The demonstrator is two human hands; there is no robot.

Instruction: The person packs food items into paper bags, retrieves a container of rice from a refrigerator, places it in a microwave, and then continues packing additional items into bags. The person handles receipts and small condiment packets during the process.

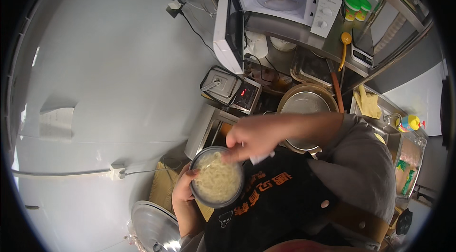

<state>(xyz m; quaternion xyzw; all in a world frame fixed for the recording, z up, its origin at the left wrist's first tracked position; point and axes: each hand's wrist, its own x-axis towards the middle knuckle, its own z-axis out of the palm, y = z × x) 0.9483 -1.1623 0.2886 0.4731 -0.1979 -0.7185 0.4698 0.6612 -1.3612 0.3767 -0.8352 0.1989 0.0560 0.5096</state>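
Observation:
My left hand (184,187) grips a round grey-rimmed bowl (192,195) at its left side, thumb over the rim. Pale noodles (218,180) fill the bowl, which is held in front of my black apron (278,202). Over the bowl's upper right edge is my right hand (251,138), blurred, with its fingers bent down to the noodles. A white object (262,158) sticks out below that palm and seems to be held in it; its kind is too blurred to tell.
A microwave oven (326,13) stands above with its door (231,27) swung out. Below it are an induction cooker (246,94), a lidded metal container (221,83) and a large pan (306,100). A sink (386,131) lies right; a metal lid (155,223) leans lower left.

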